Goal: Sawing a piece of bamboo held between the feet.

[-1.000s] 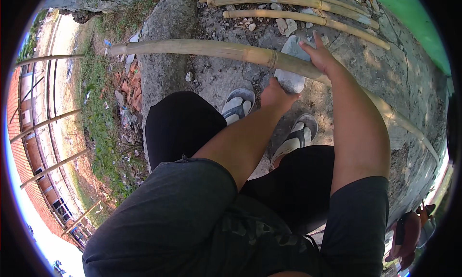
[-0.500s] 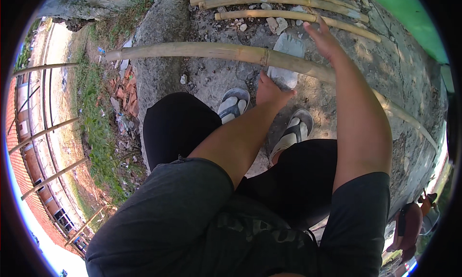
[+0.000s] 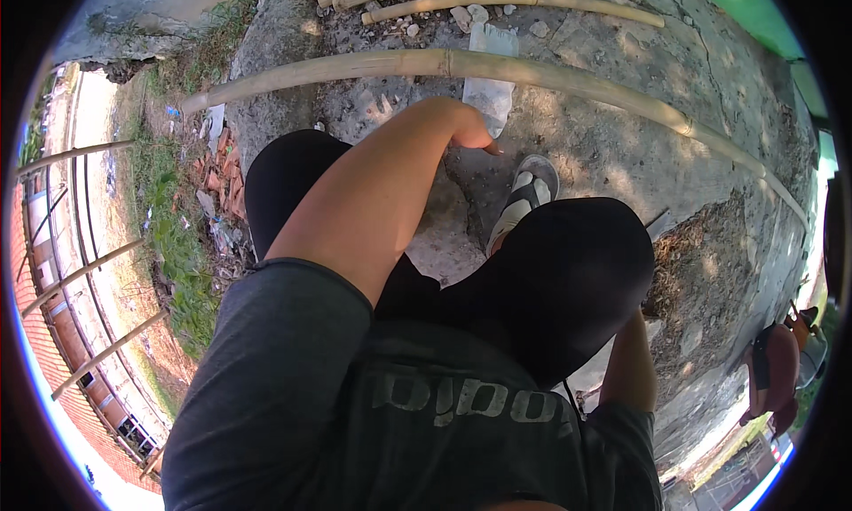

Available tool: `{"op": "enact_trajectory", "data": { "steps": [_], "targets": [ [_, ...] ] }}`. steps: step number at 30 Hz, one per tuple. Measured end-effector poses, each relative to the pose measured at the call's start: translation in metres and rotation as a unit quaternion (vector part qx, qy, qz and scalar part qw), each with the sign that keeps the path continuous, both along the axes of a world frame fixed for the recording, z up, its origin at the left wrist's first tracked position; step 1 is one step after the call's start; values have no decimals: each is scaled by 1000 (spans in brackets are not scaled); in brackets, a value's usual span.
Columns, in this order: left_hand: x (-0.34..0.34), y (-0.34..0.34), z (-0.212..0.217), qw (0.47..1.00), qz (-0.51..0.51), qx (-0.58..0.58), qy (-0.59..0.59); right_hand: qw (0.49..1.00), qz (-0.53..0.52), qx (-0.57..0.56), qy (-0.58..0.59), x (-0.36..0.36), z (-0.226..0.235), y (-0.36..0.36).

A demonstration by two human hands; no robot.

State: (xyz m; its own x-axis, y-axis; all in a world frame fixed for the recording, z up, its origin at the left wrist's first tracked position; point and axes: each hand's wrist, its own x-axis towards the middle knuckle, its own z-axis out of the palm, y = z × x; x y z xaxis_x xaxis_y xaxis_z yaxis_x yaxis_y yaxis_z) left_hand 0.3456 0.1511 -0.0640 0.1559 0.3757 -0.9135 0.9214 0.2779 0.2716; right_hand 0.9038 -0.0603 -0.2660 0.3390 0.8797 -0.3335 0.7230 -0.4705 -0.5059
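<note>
A long bamboo pole (image 3: 373,65) lies across the ground in front of my feet and rests over a flat whitish slab (image 3: 488,110). My left hand (image 3: 470,128) hangs on the near side of the pole, close to the slab's lower end. It looks open, with a finger stretched out to the right and nothing seen in it; its other fingers are mostly hidden. At my right side the forearm (image 3: 629,365) reaches down behind my right knee, which hides the right hand. A thin grey strip (image 3: 658,222) sticks out past that knee.
Several shorter bamboo poles (image 3: 515,0) lie at the far side beside loose stones (image 3: 469,16). Broken red brick pieces (image 3: 226,174) and plants (image 3: 191,276) are to the left. A green wall (image 3: 745,10) stands far right. A reddish-brown object (image 3: 781,369) is at the right edge.
My right hand has left the area above the pole and gone back behind my right knee. My left hand has drawn off the slab and pole. The view has shifted.
</note>
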Motion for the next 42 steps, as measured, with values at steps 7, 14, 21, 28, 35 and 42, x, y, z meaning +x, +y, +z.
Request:
{"op": "enact_trajectory", "data": {
  "steps": [7,14,21,28,35,42],
  "targets": [
    [-79,48,79,979,41,198,26,911,-345,11,225,-119,-26,-161],
    [-164,28,67,793,452,372,-170,887,-392,27,245,-139,-29,-184],
    [-142,35,57,867,359,325,-113,881,-409,35,235,-131,-19,-200],
    [-146,45,38,899,237,334,-154,879,-415,54,230,-129,-6,-204],
    [-146,38,51,887,340,290,-119,892,-386,102,211,-98,30,-202],
    [-154,36,50,894,333,273,-121,898,-342,149,232,-42,154,-138]
  ]
}}
